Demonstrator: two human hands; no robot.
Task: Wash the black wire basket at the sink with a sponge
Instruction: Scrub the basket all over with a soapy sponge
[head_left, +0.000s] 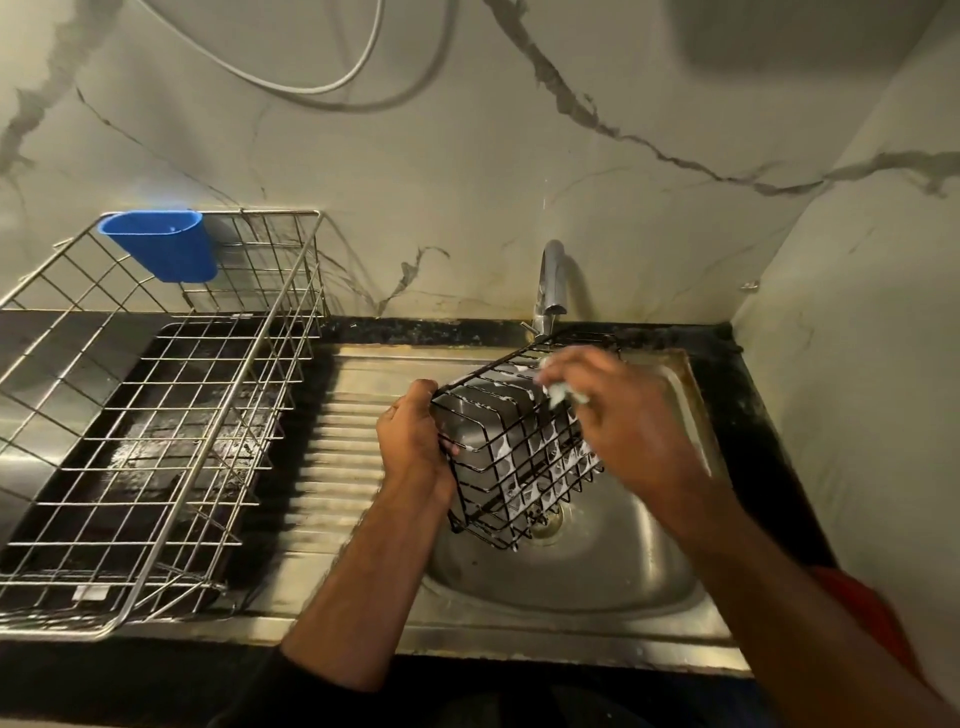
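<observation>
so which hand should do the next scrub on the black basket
Right. The right hand already pinches the sponge against the soapy black wire basket, while the left hand grips its edge, steadying it over the sink.

Your right hand (618, 410) is blurring, so its finger positions aren't readable; it's covering most of the sponge (563, 395), w/ only a pale scrap showing. Your left hand (415, 436) is hiding the near-left corner of the black wire basket (519, 457), and the basket is partly masking the drain (545, 522). The dish rack (156, 415) is running off the left edge. Both your forearms are being cut by the bottom edge. The white cable (332, 85) is leaving the frame up top.
</observation>
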